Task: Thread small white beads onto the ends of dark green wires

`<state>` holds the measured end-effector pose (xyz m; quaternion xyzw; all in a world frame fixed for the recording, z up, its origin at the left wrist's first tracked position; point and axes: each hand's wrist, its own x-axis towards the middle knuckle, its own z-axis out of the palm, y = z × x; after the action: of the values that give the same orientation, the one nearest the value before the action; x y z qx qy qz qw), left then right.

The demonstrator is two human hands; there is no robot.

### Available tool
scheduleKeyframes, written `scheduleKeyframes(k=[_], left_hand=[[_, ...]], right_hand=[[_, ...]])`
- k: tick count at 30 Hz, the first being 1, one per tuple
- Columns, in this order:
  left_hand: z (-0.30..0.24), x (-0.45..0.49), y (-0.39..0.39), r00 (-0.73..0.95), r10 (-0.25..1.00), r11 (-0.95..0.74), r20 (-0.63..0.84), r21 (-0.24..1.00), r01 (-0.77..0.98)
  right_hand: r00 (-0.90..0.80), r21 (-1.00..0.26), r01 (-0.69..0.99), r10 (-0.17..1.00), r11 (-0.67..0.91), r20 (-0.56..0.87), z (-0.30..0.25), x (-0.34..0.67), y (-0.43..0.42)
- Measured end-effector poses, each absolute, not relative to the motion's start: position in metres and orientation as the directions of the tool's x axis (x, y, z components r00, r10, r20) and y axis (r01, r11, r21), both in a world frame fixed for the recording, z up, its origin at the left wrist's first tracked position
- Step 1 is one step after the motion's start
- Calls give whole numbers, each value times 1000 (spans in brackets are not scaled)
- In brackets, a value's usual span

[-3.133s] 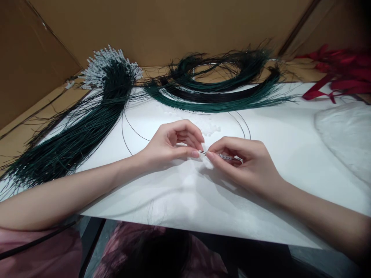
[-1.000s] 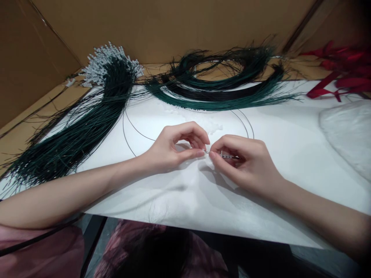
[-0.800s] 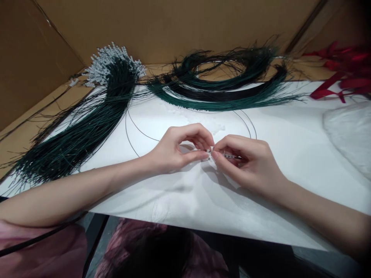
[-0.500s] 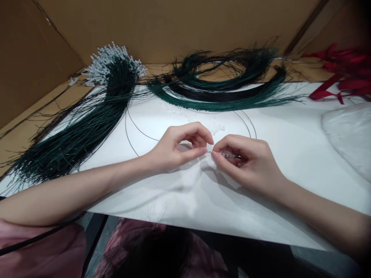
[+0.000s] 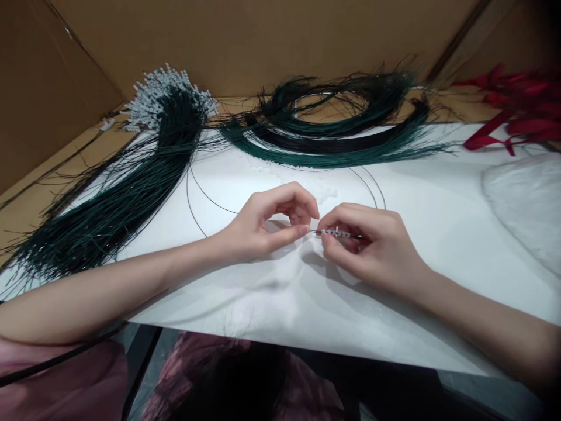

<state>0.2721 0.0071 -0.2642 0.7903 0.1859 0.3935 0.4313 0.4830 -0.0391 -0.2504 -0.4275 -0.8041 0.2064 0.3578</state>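
Observation:
Between thumb and fingertips, my left hand [image 5: 274,225] pinches the end of a thin dark wire [image 5: 314,231]. My right hand [image 5: 374,240] is closed round a short strand of small white beads [image 5: 337,233] threaded on that wire. A narrow gap with bare wire in it separates the two hands, just above the white table top [image 5: 272,310]. Thin dark strands [image 5: 210,199] curve over the table on both sides of the hands. Behind them lie scattered small white beads [image 5: 322,190]. The right fingers partly hide the beaded strand.
At left lies a thick bundle of dark green wires [image 5: 127,199] tipped with white beads [image 5: 153,99]. Curved hanks of green and black wire [image 5: 337,155] lie along the back. Red ribbons [image 5: 521,117] and a clear plastic bag [image 5: 526,199] are at right. Cardboard walls [image 5: 263,41] stand behind.
My hands have drawn slightly apart, so more bare wire shows between them. More of the beaded strand is visible at the right fingers. The view has shifted a little.

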Motion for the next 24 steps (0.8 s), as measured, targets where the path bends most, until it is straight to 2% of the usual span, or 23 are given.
scheduleKeyframes(k=[24], left_hand=[[-263, 270, 7, 640, 656, -495, 400, 868, -35]], right_hand=[[-394, -655, 527, 838, 542, 376, -250, 484, -40]])
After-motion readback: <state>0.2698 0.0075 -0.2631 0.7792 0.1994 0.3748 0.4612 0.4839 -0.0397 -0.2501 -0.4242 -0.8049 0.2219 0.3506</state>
